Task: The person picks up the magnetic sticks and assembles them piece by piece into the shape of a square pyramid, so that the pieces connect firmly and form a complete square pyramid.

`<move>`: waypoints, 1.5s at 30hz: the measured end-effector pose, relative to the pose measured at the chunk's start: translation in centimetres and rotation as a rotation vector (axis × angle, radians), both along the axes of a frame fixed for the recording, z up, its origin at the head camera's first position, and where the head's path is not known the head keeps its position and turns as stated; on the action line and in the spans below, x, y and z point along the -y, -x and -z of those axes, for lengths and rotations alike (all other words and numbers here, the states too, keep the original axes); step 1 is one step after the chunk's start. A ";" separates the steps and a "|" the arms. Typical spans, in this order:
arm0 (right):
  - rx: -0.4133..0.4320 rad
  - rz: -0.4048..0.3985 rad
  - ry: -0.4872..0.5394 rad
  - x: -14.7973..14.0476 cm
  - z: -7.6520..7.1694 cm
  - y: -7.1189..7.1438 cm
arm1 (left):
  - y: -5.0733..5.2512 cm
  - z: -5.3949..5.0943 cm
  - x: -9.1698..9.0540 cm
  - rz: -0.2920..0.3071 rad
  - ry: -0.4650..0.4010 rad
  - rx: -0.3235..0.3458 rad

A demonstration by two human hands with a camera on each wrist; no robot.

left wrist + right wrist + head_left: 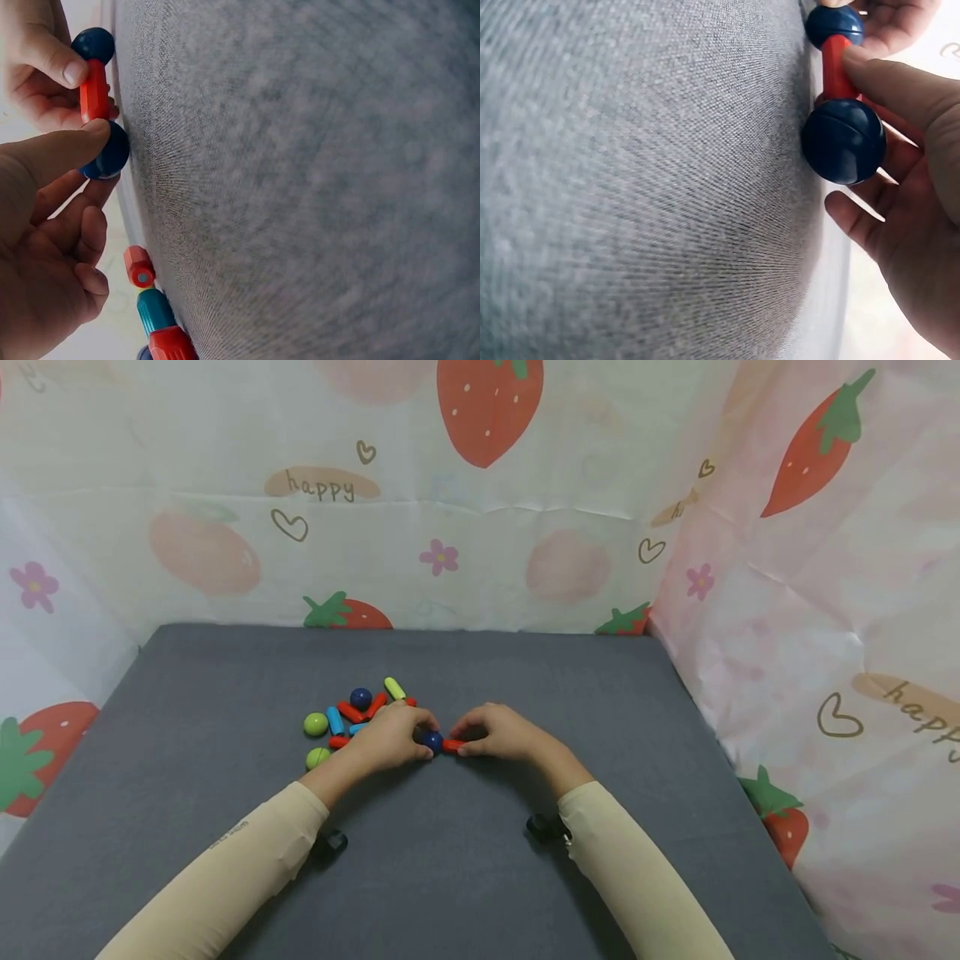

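Note:
My left hand [386, 737] pinches a dark blue ball [111, 154] between thumb and fingers. One end of a red rod [94, 91] meets that ball. Between its thumb and fingers, my right hand [506, 733] holds the red rod. A second dark blue ball [844, 142] sits on the rod's other end, so the three pieces form a dumbbell shape. In the head view the right fingers hide this second ball. Both hands are low over the grey cloth, close together near the table's middle.
Left of the hands lie loose pieces: two lime green balls [316, 724], a dark blue ball [361, 698], a yellow-green rod [393, 688], a light blue rod [335, 721] and several red rods [350, 712]. Strawberry-printed sheets [480, 568] border the grey table [600, 677].

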State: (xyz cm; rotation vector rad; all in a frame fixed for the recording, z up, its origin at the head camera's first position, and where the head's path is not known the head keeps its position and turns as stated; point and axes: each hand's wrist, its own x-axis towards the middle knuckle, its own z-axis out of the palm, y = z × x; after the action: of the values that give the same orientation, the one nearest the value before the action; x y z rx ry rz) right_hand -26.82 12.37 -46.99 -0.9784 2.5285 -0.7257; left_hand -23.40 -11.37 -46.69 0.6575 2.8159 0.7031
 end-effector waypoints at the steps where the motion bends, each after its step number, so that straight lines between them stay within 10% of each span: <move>1: 0.015 0.001 0.002 0.0 0.1 0.0 | 0.0 0.0 0.0 0.001 0.000 0.001; 23: 0.205 0.015 0.063 -0.2 -0.5 -0.6 | 0.4 -0.3 -0.3 0.065 0.010 -0.004; 45: 0.187 0.302 0.165 0.2 0.5 -2.7 | -1.5 -2.0 2.4 0.007 -0.100 -0.085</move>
State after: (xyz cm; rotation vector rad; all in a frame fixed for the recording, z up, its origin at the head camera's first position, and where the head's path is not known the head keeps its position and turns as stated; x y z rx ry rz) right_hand -24.16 12.14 -47.51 -0.5482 2.5054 -1.0734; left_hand -21.95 -13.76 -44.73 0.7298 2.8693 0.8384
